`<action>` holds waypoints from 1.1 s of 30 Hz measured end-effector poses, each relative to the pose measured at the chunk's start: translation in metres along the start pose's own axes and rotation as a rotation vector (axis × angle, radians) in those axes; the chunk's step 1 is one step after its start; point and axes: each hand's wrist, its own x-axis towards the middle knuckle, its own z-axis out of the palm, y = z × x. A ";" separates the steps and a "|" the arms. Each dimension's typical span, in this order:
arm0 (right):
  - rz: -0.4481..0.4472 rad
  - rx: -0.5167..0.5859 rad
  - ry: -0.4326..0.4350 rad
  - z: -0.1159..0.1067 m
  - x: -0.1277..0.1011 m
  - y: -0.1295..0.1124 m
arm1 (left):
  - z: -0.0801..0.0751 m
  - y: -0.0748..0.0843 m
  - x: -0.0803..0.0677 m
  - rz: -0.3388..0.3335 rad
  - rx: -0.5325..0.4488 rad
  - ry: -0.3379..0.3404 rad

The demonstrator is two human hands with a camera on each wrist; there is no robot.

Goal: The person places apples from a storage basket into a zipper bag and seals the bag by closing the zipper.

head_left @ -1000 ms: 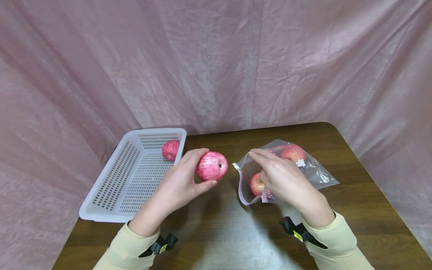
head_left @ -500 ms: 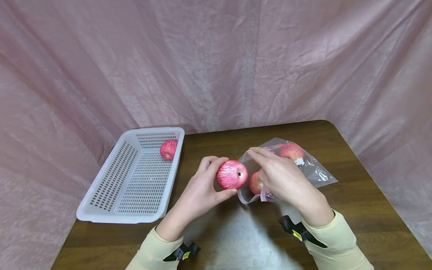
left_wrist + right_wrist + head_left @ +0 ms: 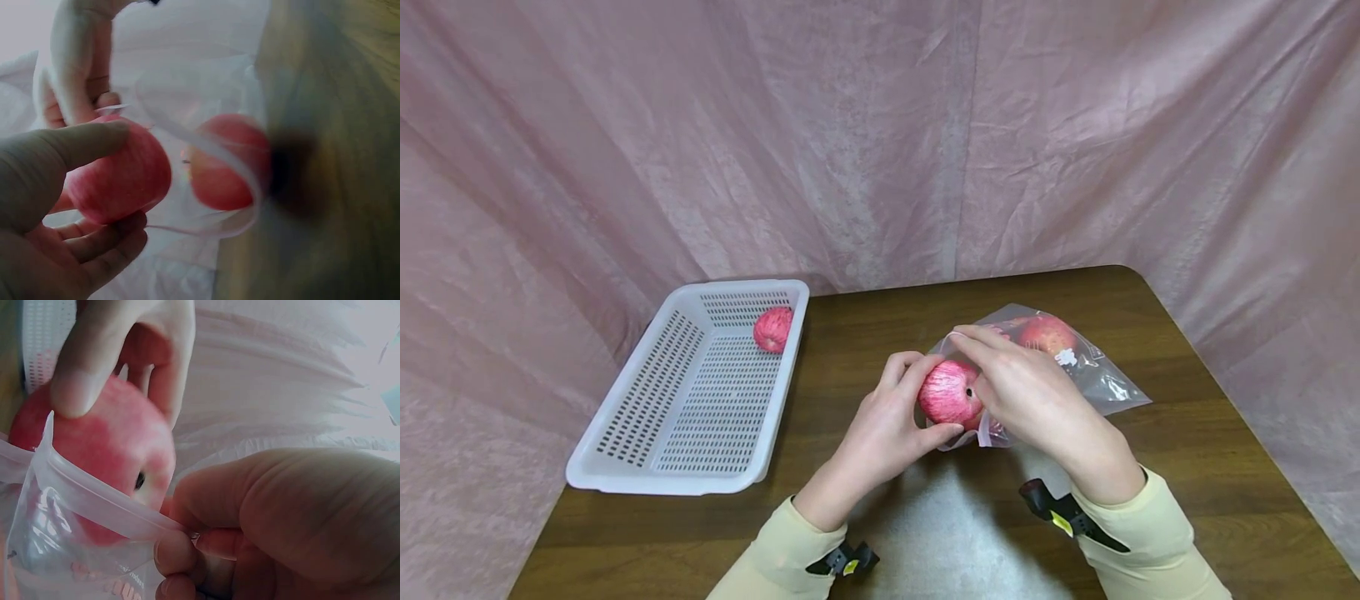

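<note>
A pink-red apple (image 3: 946,393) is gripped between the thumb and fingers of my left hand (image 3: 887,425), right at the mouth of a clear zip bag (image 3: 1108,387). My right hand (image 3: 1033,400) pinches the bag's rim, as the right wrist view shows at the white zip edge (image 3: 106,494). In that view the lower part of the held apple (image 3: 119,450) lies behind the bag's film. Inside the bag is a red apple (image 3: 1048,335) toward the far end. Another bagged apple (image 3: 228,161) shows beyond the rim in the left wrist view; in the head view it is mostly hidden.
A white perforated basket (image 3: 617,392) stands at the left of the wooden table (image 3: 865,333), with one apple (image 3: 772,329) by its far right wall. A pink curtain (image 3: 880,142) hangs behind the table's back edge.
My left hand has carried its apple rightward, from beside the basket to the bag's mouth, where it now covers the nearer bagged apple. My right hand has stayed at the bag's rim.
</note>
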 end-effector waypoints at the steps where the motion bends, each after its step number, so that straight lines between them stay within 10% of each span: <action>1: 0.000 -0.001 0.000 0.000 0.000 0.000 | 0.003 0.000 0.001 0.006 0.001 0.006; 19: -0.002 -0.005 0.014 0.000 0.000 0.001 | 0.036 -0.008 0.012 0.104 -0.009 0.232; 33: 0.002 0.015 0.024 -0.003 -0.002 0.001 | 0.043 -0.015 0.011 0.207 0.320 0.252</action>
